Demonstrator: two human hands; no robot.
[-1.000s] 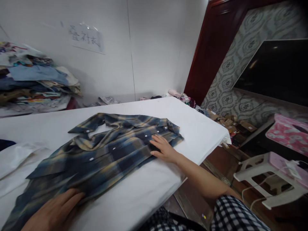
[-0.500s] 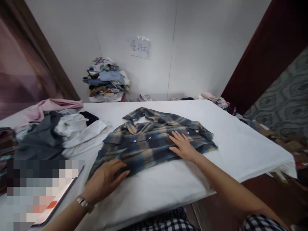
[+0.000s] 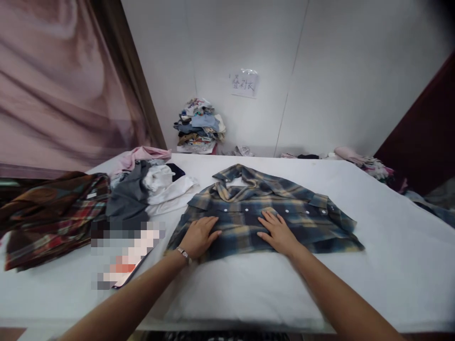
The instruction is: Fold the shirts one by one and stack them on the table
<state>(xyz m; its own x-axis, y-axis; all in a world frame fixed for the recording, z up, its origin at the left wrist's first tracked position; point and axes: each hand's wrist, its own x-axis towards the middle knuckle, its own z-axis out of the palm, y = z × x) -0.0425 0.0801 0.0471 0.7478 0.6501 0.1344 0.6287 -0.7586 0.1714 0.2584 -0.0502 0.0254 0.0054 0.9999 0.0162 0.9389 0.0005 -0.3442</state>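
Observation:
A blue, black and tan plaid shirt (image 3: 241, 222) lies folded lengthwise on the white-covered table (image 3: 249, 289), its collar to the left of the middle and a row of white buttons running across it. My left hand (image 3: 200, 236) rests on the left part of the shirt, fingers stretched out, a metal watch or bracelet at the wrist. On the middle of the cloth my right hand (image 3: 278, 232) lies flat with its fingers spread. Neither hand grips anything.
To the left lie a red and brown plaid garment (image 3: 67, 213), a dark grey garment (image 3: 127, 196) and white clothes (image 3: 170, 192). A blurred-out phone-like object (image 3: 135, 265) is nearer. Stacked clothes (image 3: 201, 125) stand at the back; more clothes (image 3: 366, 163) line the right edge.
The camera view has turned left and levelled. My left hand has moved further onto the shirt and lies flatter; my right hand is still spread on it, nearer the left hand.

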